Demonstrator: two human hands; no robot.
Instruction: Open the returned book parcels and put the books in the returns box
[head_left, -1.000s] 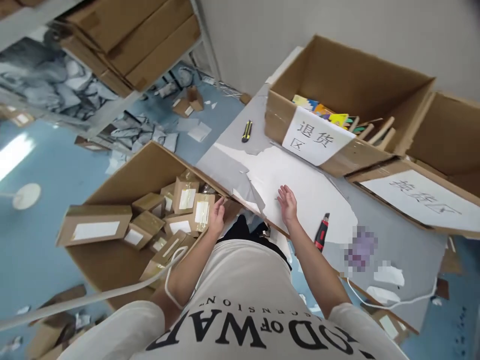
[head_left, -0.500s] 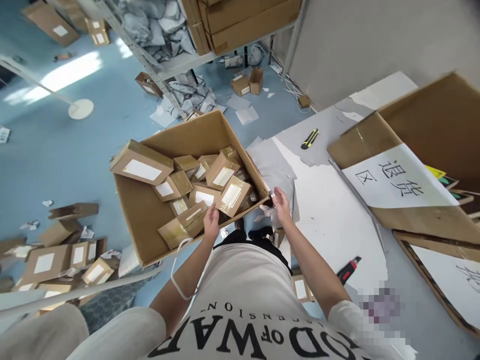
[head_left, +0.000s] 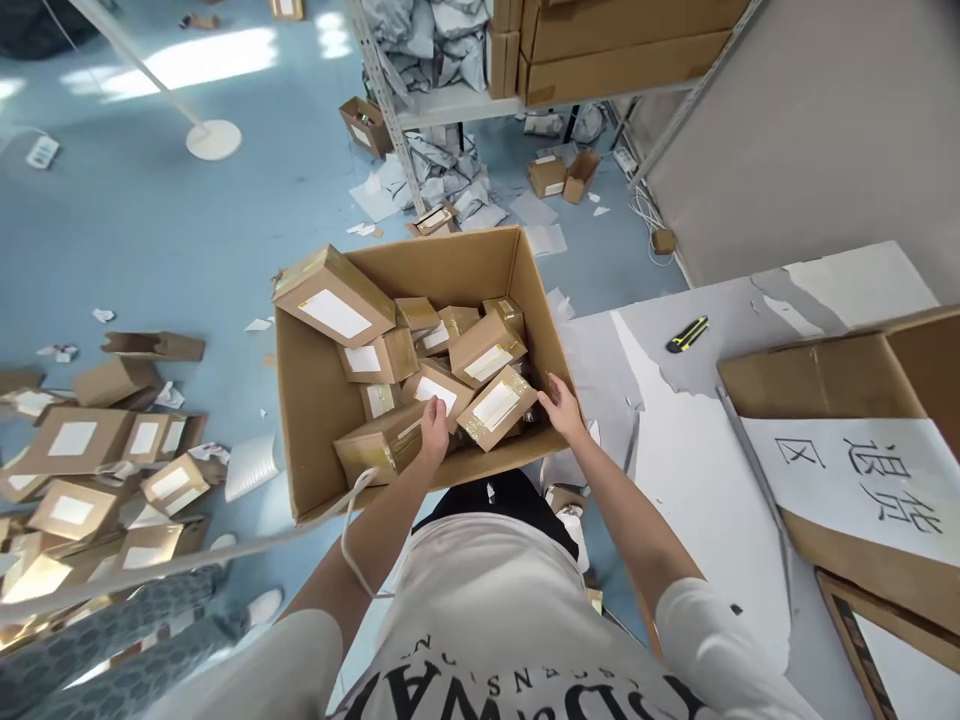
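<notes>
A large open cardboard box (head_left: 319, 440) is in front of me, holding several small taped cartons with white labels. My left hand (head_left: 434, 432) reaches over its near side, fingers stretched out beside a small taped carton (head_left: 496, 408). On the other side of that carton, my right hand (head_left: 561, 408) is inside the right rim, thumb and fingers apart, fingertips close to the carton's corner. Whether either hand touches the carton is hard to tell. A longer carton (head_left: 375, 440) lies left of my left hand, and a bigger one (head_left: 334, 295) leans on the left rim.
On the right, a white table (head_left: 697, 520) bears a yellow-black utility knife (head_left: 687, 334) and a box with a handwritten sign (head_left: 862, 480). Loose cartons (head_left: 73, 440) cover the floor at left, near a person's patterned trouser leg (head_left: 142, 610). A shelf (head_left: 465, 103) stands ahead.
My right hand has moved from outside the large box's near right corner to inside its rim, beside the small carton. The view has shifted, bringing the signed box further right.
</notes>
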